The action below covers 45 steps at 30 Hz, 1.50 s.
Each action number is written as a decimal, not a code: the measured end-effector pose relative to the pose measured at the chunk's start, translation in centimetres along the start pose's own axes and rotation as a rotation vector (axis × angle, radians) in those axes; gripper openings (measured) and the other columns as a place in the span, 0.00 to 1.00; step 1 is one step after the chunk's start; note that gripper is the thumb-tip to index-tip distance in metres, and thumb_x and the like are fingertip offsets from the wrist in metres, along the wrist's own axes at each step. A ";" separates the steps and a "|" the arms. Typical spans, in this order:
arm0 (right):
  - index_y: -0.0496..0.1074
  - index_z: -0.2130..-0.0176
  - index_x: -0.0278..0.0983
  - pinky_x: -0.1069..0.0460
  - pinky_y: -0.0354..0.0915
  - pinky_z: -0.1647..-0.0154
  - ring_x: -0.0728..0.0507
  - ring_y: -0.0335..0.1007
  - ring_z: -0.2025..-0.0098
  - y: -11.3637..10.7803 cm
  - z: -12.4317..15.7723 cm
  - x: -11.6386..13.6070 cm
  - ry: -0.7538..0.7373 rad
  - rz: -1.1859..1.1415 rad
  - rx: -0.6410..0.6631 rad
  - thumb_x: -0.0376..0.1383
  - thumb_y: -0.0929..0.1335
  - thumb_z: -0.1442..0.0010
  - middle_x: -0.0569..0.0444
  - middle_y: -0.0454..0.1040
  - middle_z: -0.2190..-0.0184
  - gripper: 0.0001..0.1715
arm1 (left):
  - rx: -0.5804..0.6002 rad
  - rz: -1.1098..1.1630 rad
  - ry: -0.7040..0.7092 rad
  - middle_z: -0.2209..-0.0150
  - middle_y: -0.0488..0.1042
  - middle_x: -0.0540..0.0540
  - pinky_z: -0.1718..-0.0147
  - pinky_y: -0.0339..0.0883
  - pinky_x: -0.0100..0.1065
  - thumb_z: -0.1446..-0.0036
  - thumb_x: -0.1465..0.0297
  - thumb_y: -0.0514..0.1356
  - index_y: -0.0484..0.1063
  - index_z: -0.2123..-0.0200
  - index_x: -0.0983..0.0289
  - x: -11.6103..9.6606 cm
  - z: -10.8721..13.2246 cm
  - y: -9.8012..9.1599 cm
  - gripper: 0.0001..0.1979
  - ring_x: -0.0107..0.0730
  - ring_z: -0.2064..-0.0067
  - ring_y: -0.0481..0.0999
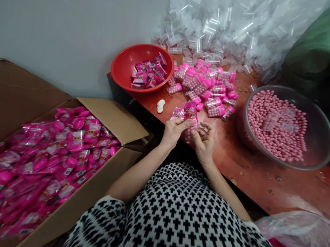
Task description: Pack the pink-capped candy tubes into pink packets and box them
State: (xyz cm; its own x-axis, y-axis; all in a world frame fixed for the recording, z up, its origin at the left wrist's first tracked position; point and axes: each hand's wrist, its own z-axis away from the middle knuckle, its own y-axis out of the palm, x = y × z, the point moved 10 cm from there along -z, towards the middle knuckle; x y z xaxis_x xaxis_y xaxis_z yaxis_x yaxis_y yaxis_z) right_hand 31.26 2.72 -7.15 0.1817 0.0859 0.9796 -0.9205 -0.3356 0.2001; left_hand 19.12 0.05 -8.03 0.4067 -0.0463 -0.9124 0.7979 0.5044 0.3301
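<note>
My left hand (pixel 173 131) is closed on a pink printed packet (pixel 190 112), thumb pressed along its lower edge. Close beside it my right hand (pixel 204 139) pinches a small clear piece at the packet's bottom; what it is I cannot make out. Both hands are over the near edge of the red-brown table (pixel 250 174). A second pink packet (pixel 177 113) lies flat just left of the held one. Beyond the hands is a heap of small clear tubes filled with pink balls and capped in pink (pixel 207 87).
A red bowl (pixel 123 69) holds pink packets. A clear bowl (pixel 321 145) at right holds pink balls. Empty clear tubes (pixel 226 28) are piled at the back. An open cardboard box (pixel 110 117) at left is full of pink packs. A white lump (pixel 160 105) lies on the table.
</note>
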 end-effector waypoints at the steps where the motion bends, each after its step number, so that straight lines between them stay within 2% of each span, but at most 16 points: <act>1: 0.56 0.56 0.43 0.56 0.71 0.78 0.50 0.73 0.76 -0.1 -0.1 -0.1 0.012 -0.019 -0.006 0.41 0.70 0.45 0.61 0.74 0.72 0.23 | 0.000 -0.020 -0.002 0.84 0.69 0.49 0.83 0.58 0.27 0.58 0.58 0.68 0.72 0.83 0.66 0.2 0.2 0.2 0.17 0.22 0.82 0.65; 7: 0.56 0.57 0.43 0.56 0.70 0.79 0.50 0.72 0.78 -0.4 -0.4 -0.1 0.025 -0.075 -0.005 0.42 0.71 0.46 0.64 0.74 0.75 0.22 | 0.002 0.049 -0.045 0.84 0.68 0.49 0.84 0.58 0.26 0.58 0.61 0.69 0.72 0.82 0.67 0.9 0.8 1.0 0.16 0.21 0.83 0.64; 13: 0.62 0.59 0.42 0.50 0.74 0.63 0.48 0.76 0.66 0.6 0.0 -0.7 0.084 -0.110 0.161 0.42 0.73 0.50 0.58 0.76 0.65 0.22 | -0.053 0.328 -0.138 0.78 0.73 0.53 0.75 0.66 0.27 0.63 0.64 0.71 0.75 0.78 0.69 1.6 0.6 -0.1 0.14 0.24 0.76 0.71; 18: 0.63 0.63 0.41 0.55 0.72 0.71 0.52 0.73 0.74 0.6 -0.7 -0.8 0.083 -0.137 0.088 0.40 0.74 0.51 0.63 0.74 0.74 0.19 | -0.005 0.349 -0.183 0.76 0.75 0.53 0.77 0.63 0.25 0.62 0.67 0.71 0.75 0.76 0.69 2.6 1.9 0.7 0.13 0.22 0.76 0.70; 21: 0.62 0.63 0.41 0.55 0.71 0.74 0.51 0.72 0.77 1.7 -0.8 -0.6 0.115 -0.147 0.133 0.41 0.74 0.52 0.64 0.74 0.76 0.21 | -0.024 0.353 -0.166 0.76 0.75 0.53 0.74 0.66 0.28 0.62 0.67 0.71 0.74 0.78 0.69 1.7 2.9 0.1 0.13 0.24 0.76 0.71; 22: 0.62 0.63 0.40 0.55 0.72 0.75 0.51 0.72 0.77 2.1 -0.8 -0.6 0.125 -0.144 0.155 0.42 0.74 0.52 0.63 0.75 0.75 0.21 | -0.052 0.360 -0.137 0.75 0.76 0.53 0.71 0.68 0.30 0.62 0.66 0.71 0.74 0.77 0.68 0.9 3.3 -0.7 0.13 0.26 0.73 0.74; 24: 0.62 0.64 0.40 0.55 0.72 0.75 0.50 0.73 0.77 2.4 -0.6 -0.3 0.127 -0.129 0.183 0.42 0.74 0.52 0.62 0.75 0.75 0.21 | -0.161 0.395 -0.003 0.69 0.79 0.54 0.62 0.71 0.34 0.60 0.62 0.70 0.76 0.73 0.65 -1.9 4.3 -3.9 0.14 0.31 0.66 0.77; 26: 0.63 0.65 0.39 0.55 0.71 0.77 0.50 0.73 0.77 2.0 -0.6 -0.1 0.120 -0.106 0.182 0.43 0.73 0.51 0.61 0.76 0.75 0.19 | -0.324 0.436 0.245 0.65 0.80 0.53 0.55 0.70 0.37 0.55 0.53 0.65 0.77 0.67 0.62 -5.6 5.8 -8.4 0.19 0.33 0.61 0.78; 28: 0.64 0.67 0.38 0.55 0.70 0.78 0.50 0.73 0.78 1.2 -0.8 -0.1 0.119 -0.081 0.157 0.43 0.72 0.49 0.60 0.75 0.76 0.17 | -0.474 0.415 0.486 0.64 0.80 0.53 0.54 0.70 0.39 0.50 0.43 0.53 0.77 0.60 0.62 -8.6 7.3 -12.4 0.31 0.33 0.61 0.78; 30: 0.64 0.68 0.38 0.56 0.70 0.79 0.51 0.72 0.79 0.5 -1.0 -0.2 0.124 -0.056 0.133 0.44 0.72 0.48 0.60 0.75 0.76 0.16 | -0.522 0.310 0.540 0.63 0.80 0.51 0.51 0.68 0.41 0.49 0.43 0.52 0.76 0.57 0.60 -9.1 7.0 -13.9 0.31 0.34 0.59 0.78; 31: 0.65 0.68 0.38 0.56 0.70 0.79 0.51 0.72 0.79 0.3 -1.1 -0.3 0.126 -0.044 0.125 0.44 0.71 0.48 0.60 0.75 0.76 0.16 | -0.502 0.202 0.515 0.61 0.80 0.51 0.49 0.66 0.42 0.50 0.46 0.57 0.76 0.58 0.59 -8.7 6.0 -13.6 0.26 0.34 0.57 0.77; 33: 0.65 0.68 0.37 0.56 0.69 0.79 0.51 0.71 0.79 0.1 -1.1 -0.4 0.123 -0.022 0.123 0.45 0.71 0.47 0.60 0.75 0.76 0.15 | -0.391 -0.121 0.433 0.55 0.78 0.52 0.42 0.56 0.41 0.54 0.59 0.67 0.77 0.60 0.58 -7.2 3.0 -11.3 0.17 0.35 0.49 0.73; 36: 0.66 0.68 0.37 0.56 0.68 0.80 0.51 0.71 0.79 0.2 -1.0 -0.4 0.119 0.015 0.139 0.45 0.71 0.47 0.60 0.74 0.76 0.15 | -0.228 -0.444 0.395 0.51 0.75 0.54 0.37 0.42 0.42 0.59 0.67 0.70 0.78 0.62 0.57 -4.3 -1.0 -7.4 0.16 0.39 0.40 0.64; 38: 0.66 0.68 0.38 0.56 0.67 0.80 0.51 0.70 0.80 0.1 -0.9 -0.5 0.125 0.041 0.147 0.44 0.70 0.46 0.60 0.74 0.77 0.14 | -0.180 -0.526 0.379 0.48 0.74 0.53 0.36 0.36 0.45 0.59 0.70 0.70 0.78 0.64 0.56 -2.8 -2.6 -6.0 0.15 0.40 0.36 0.57; 41: 0.66 0.69 0.37 0.57 0.66 0.80 0.52 0.69 0.80 -0.4 -1.0 -0.7 0.140 0.069 0.138 0.44 0.70 0.47 0.60 0.73 0.78 0.15 | -0.168 -0.597 0.374 0.47 0.72 0.52 0.36 0.32 0.48 0.56 0.73 0.68 0.78 0.65 0.54 -1.7 -3.6 -5.5 0.12 0.39 0.34 0.52; 45: 0.66 0.70 0.37 0.57 0.65 0.80 0.52 0.68 0.80 -0.6 -1.7 -1.0 0.156 0.099 0.138 0.45 0.70 0.47 0.60 0.71 0.78 0.15 | -0.223 -0.617 0.435 0.50 0.75 0.52 0.36 0.35 0.48 0.53 0.75 0.66 0.78 0.69 0.54 -1.8 -3.3 -5.9 0.09 0.39 0.35 0.56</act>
State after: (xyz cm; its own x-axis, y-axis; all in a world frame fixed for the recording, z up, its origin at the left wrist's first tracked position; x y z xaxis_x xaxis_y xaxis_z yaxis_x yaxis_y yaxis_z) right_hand 31.02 4.38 -8.27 0.0272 0.1862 0.9821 -0.8730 -0.4742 0.1141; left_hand 12.22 -0.05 -9.13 -0.3278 -0.0556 -0.9431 0.6961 0.6607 -0.2809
